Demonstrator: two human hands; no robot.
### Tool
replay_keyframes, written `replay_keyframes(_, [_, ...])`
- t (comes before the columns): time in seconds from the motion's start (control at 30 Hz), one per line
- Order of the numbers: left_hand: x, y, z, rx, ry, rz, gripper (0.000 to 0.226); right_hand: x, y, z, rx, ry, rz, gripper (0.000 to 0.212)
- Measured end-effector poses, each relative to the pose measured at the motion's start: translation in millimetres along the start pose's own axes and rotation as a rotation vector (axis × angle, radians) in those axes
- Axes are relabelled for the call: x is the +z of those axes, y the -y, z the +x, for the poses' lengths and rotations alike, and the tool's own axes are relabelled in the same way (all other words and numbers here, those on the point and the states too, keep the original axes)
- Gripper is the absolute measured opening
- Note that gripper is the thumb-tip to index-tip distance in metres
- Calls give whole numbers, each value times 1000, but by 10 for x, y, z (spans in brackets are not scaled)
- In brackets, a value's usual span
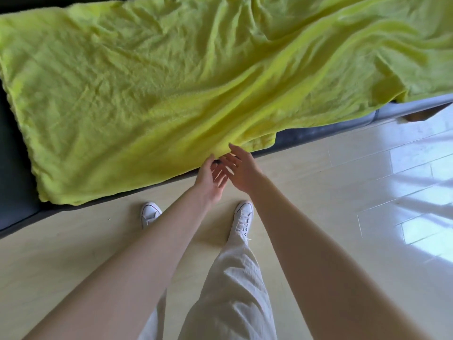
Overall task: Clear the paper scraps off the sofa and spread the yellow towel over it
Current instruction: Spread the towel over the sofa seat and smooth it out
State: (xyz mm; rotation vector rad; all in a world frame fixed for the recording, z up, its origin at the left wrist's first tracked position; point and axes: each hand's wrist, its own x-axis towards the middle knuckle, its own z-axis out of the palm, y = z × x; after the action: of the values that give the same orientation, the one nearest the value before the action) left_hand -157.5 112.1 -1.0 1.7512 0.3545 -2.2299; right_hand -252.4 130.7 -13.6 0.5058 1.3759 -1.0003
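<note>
Head view, looking down: we stand on pale floor (73,253) facing the front edge of a dark sofa (14,182). Yellow towel (152,89) lies over the seat, covering nearly all of it; it is wrinkled, with long folds running from the near edge up toward the right. Its near hem hangs over the sofa front on the left and middle. On the right the towel is bunched and pulled back, leaving a strip of grey sofa edge bare. Dark upholstery also shows along the left side and the top left corner.

Our left hand (208,180) reaches to the towel's near hem, palm turned inward, fingers loosely extended and slightly fanned, thumb tip at the hem. We cannot tell whether it touches the cloth or only comes close. Our right hand (241,168) is just beside it, fingers straight and spread, the longest fingertip against the hem where the folds converge. The two hands overlap at the fingers. Neither hand is closed around anything that we can see.

Both forearms are bare. Below them, light trousers (232,290) and two white sneakers, left shoe (150,213) and right shoe (244,215), toes toward the sofa. Bright window reflections lie on the glossy floor at right. A brown object (421,114) shows under the sofa's right end; we cannot identify it.
</note>
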Motion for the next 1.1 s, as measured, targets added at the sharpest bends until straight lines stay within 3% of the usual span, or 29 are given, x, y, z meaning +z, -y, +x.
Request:
replay_keyframes(0.1, [356,108,114,53,26,-9,33,-224,311,14,-56,33,64,21])
replay_keyframes(0.23, [700,186,285,92,-33,-63,17,-559,774,106,-94,23,141,34])
replay_keyframes(0.3, [786,195,328,87,-56,-130,22,-683,969,143,-76,19,200,37])
replay_keyframes(0.37, [812,199,378,103,-54,-209,26,-751,1124,147,-63,20,230,25])
replay_keyframes(0.5, [1066,376,479,141,-5,-328,28,-983,1533,210,-86,-25,108,19])
replay_keyframes(0.57, [1213,468,533,180,-3,-258,32,-1078,1700,241,-134,-43,-21,19])
replay_keyframes(0.63, [1345,571,604,258,-30,-94,37,-1173,1821,263,-168,-79,-99,18])
replay_keyframes(0.7, [1422,684,686,457,-88,184,44,-1306,1902,310,-178,-143,-99,18])
replay_keyframes(0.8, [1346,814,811,1031,-308,1142,43,-1409,1942,337,-253,-224,-84,18])
replay_keyframes(0.87, [1301,822,829,1257,-437,1607,53,-1432,1927,387,-331,-340,-195,31])
replay_keyframes(0.97, [1241,723,858,1320,-525,1840,63,-1451,1898,479,-366,-516,-236,26])
replay_keyframes(1.03, [1149,639,886,1213,-531,1937,69,-1470,1910,465,-218,-509,-136,26])
replay_keyframes(1.1, [1045,577,884,1099,-507,2079,73,-1447,1963,440,-126,-494,-121,9])
